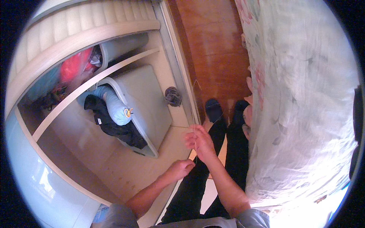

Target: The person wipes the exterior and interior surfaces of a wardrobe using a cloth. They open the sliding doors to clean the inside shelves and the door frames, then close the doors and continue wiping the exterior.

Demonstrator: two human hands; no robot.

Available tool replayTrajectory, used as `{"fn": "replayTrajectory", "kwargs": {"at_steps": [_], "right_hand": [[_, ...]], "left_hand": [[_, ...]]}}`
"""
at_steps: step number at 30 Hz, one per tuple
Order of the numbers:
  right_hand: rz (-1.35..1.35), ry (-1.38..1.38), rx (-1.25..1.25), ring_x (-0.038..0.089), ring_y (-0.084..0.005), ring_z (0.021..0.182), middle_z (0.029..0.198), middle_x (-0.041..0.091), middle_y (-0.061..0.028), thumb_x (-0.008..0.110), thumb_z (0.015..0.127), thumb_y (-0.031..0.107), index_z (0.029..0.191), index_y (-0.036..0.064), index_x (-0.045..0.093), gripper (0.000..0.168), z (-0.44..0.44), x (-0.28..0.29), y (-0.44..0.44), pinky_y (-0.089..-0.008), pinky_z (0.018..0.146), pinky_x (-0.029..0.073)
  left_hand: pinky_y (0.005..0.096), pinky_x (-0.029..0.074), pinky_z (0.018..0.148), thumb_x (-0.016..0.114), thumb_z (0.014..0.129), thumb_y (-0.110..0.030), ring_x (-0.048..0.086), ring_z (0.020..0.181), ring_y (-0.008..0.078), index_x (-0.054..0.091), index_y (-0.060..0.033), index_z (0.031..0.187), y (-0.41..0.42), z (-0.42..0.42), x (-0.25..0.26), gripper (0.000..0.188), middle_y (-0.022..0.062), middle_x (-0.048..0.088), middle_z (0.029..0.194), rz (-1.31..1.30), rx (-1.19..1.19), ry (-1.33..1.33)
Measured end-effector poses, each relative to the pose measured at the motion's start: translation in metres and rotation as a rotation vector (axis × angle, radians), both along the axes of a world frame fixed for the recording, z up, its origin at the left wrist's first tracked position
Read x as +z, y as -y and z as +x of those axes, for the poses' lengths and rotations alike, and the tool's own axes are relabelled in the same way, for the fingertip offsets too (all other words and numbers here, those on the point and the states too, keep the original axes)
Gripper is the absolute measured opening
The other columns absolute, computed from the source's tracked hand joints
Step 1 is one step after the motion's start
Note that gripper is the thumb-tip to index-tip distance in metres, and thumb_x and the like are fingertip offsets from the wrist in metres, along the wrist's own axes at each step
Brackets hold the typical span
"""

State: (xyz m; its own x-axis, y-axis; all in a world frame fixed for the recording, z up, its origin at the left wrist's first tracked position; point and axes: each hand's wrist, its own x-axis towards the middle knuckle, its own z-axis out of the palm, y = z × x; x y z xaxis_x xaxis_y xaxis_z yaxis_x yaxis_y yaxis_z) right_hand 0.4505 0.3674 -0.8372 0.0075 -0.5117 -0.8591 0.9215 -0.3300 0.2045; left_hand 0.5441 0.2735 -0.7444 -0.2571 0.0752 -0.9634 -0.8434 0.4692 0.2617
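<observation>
My left hand (183,168) is closed with its fingertips on a thin pale cord (196,155) near the cabinet's front edge. Just above and to the right, my right hand (200,142) touches the same cord with its fingers bent; its fingertips are blurred. From there the cord runs up toward the cabinet's edge and the floor, too thin to follow fully. Left of the hands, in an open cabinet, a light blue rolled bundle (116,109) with a yellow tie lies beside a black cloth (109,122) in a grey plastic bin (142,88) tipped on its side.
A dark bunched thing (173,97) sits on the cabinet's edge. Behind a curved divider (94,79) lie a red bag (75,67) and a second bin (125,47). A floral-covered bed (293,114) borders the right side; between stretches a wooden floor (215,57), where my slippered feet stand.
</observation>
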Motion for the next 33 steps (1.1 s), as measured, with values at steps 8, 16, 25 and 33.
{"fn": "replayTrajectory", "kwargs": {"at_steps": [8, 16, 25, 33], "right_hand": [[0.227, -0.683, 0.437, 0.052, -0.0123, 0.069, 0.08, 0.057, -0.0035, 0.049, 0.094, 0.021, 0.113, 0.008, 0.055, 0.024, 0.007, -0.008, -0.005, -0.0247, 0.062, 0.044], [-0.188, -0.351, 0.365, 0.051, -0.0079, 0.063, 0.082, 0.056, -0.0001, 0.041, 0.097, 0.028, 0.121, 0.005, 0.052, 0.035, 0.0, 0.003, 0.003, -0.023, 0.058, 0.043], [-0.07, -0.648, 0.479, 0.045, -0.0066, 0.06, 0.069, 0.05, 0.0013, 0.048, 0.094, 0.018, 0.11, 0.004, 0.059, 0.024, 0.007, 0.001, -0.001, -0.0217, 0.054, 0.038], [0.235, -0.591, 0.538, 0.046, -0.0069, 0.061, 0.068, 0.049, 0.0013, 0.047, 0.094, 0.018, 0.106, 0.004, 0.058, 0.021, -0.008, -0.004, -0.003, -0.022, 0.056, 0.039]], "left_hand": [[0.0232, 0.043, 0.05, 0.054, 0.091, -0.013, 0.052, 0.056, 0.0089, 0.059, -0.0029, 0.098, 0.052, -0.059, -0.026, 0.013, 0.0012, 0.057, 0.068, -0.152, 0.639, 0.02], [0.0216, 0.042, 0.053, 0.054, 0.091, -0.014, 0.051, 0.059, 0.0071, 0.058, -0.0002, 0.099, 0.042, -0.097, -0.039, 0.016, 0.0013, 0.057, 0.069, -0.287, 0.669, -0.158], [0.025, 0.046, 0.071, 0.057, 0.089, -0.013, 0.054, 0.08, 0.01, 0.06, -0.0035, 0.11, 0.098, -0.101, -0.119, 0.024, 0.0034, 0.062, 0.091, -0.479, 0.544, -0.288], [0.0302, 0.044, 0.086, 0.057, 0.078, 0.0, 0.053, 0.097, 0.0194, 0.053, -0.0041, 0.12, 0.111, -0.053, -0.156, 0.042, 0.0113, 0.052, 0.118, -0.603, 0.284, -0.442]]}}
